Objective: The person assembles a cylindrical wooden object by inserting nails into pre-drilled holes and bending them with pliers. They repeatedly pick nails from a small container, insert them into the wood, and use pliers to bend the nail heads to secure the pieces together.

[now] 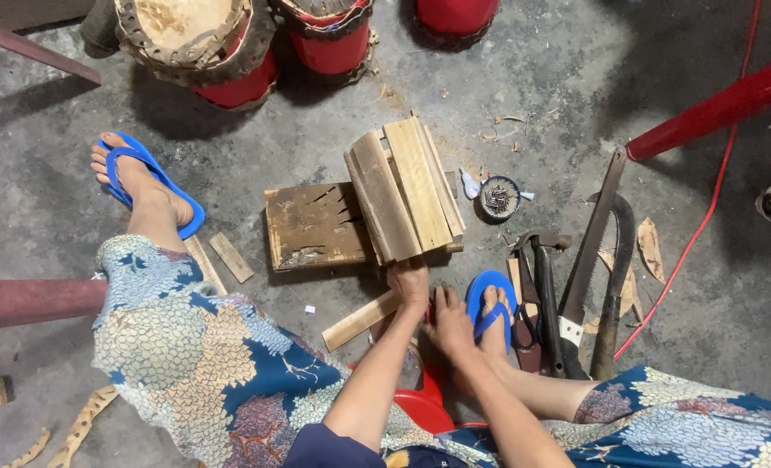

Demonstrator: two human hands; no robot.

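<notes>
A bundle of pale wooden slats point(407, 191) leans on a dark, worn wooden block point(307, 227) on the concrete floor. My left hand point(409, 286) grips the near end of the bundle. Just to its right, my right hand point(450, 322) lies low by the floor with fingers stretched forward, touching my right foot in a blue flip-flop point(489, 303); I see nothing in it. One loose slat point(359, 319) lies on the floor under my left wrist.
A small bowl of nails point(499, 198), a hammer point(543, 286), a hand saw point(592, 247) and a curved saw point(618, 277) lie to the right. Red drums point(229, 61) stand at the top. A red cable point(706, 217) and red pipes point(715, 108) cross the right side. Two short wood pieces point(229, 256) lie by my left foot point(138, 178).
</notes>
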